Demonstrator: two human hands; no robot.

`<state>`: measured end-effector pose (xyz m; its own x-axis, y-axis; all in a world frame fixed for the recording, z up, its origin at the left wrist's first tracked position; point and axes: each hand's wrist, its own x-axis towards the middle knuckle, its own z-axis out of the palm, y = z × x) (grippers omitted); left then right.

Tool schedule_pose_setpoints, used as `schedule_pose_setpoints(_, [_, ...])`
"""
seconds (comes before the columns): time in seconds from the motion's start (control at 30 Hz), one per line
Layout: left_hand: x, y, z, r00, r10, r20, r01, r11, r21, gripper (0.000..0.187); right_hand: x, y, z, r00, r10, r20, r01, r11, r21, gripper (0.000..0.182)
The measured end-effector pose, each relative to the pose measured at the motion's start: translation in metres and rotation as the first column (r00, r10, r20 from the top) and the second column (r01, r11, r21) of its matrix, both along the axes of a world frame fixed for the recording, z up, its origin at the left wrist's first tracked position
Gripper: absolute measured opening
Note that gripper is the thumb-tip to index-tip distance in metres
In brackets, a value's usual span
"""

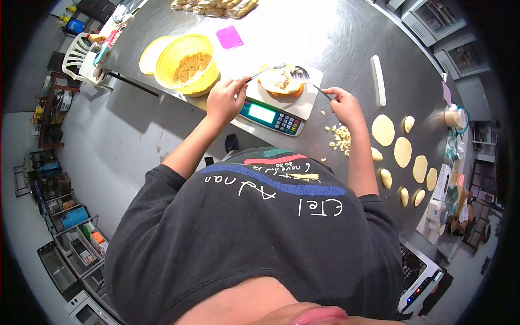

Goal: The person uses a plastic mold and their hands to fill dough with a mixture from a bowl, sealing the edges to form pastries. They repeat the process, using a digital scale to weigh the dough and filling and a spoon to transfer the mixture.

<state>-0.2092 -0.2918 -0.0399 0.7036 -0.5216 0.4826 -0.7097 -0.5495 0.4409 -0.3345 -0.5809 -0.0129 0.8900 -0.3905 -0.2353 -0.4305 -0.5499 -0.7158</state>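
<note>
My left hand is closed on the thin handle of a metal utensil, seemingly a spoon, whose tip rests at the filling. With my right hand I grip a metal spoon, its bowl over the right side of a flat dough round. Crumbly light filling lies on that round, which sits on an orange dish. Under the dish is a digital scale with a lit green display. A yellow tub of brown crumbly filling stands left of my left hand.
Small dough bits lie below my right hand. Several dough rounds and folded pieces are spread at the right. A white rod, a magenta scraper and bagged goods lie further back on the metal table.
</note>
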Motion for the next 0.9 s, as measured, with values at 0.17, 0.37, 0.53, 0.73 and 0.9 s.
schedule_pose_setpoints(0.17, [-0.005, 0.000, 0.004, 0.999, -0.028, 0.014, 0.028, 1.000, -0.001, 0.018, 0.001, 0.006, 0.009, 1.000, 0.006, 0.000, -0.006, 1.000, -0.005, 0.040])
schedule_pose_setpoints(0.37, [-0.015, -0.005, 0.008, 0.975, -0.128, 0.183, 0.115, 0.990, 0.080, 0.021, 0.006, 0.015, 0.012, 0.997, 0.061, -0.042, -0.065, 0.993, -0.095, 0.039])
schedule_pose_setpoints(0.53, [-0.021, -0.007, 0.005, 0.981, -0.127, 0.148, 0.109, 0.986, 0.125, 0.024, 0.005, 0.021, 0.013, 0.995, 0.098, 0.008, -0.097, 0.989, -0.116, 0.039])
schedule_pose_setpoints(0.73, [-0.012, -0.004, -0.002, 0.980, -0.109, 0.169, 0.093, 0.991, 0.100, 0.027, 0.001, 0.023, 0.019, 0.997, 0.067, -0.027, -0.068, 0.996, -0.051, 0.041])
schedule_pose_setpoints(0.9, [-0.012, -0.002, 0.004, 0.984, -0.102, 0.148, 0.081, 0.987, 0.137, 0.028, -0.002, 0.022, 0.019, 0.997, 0.078, -0.012, -0.079, 0.994, -0.080, 0.041])
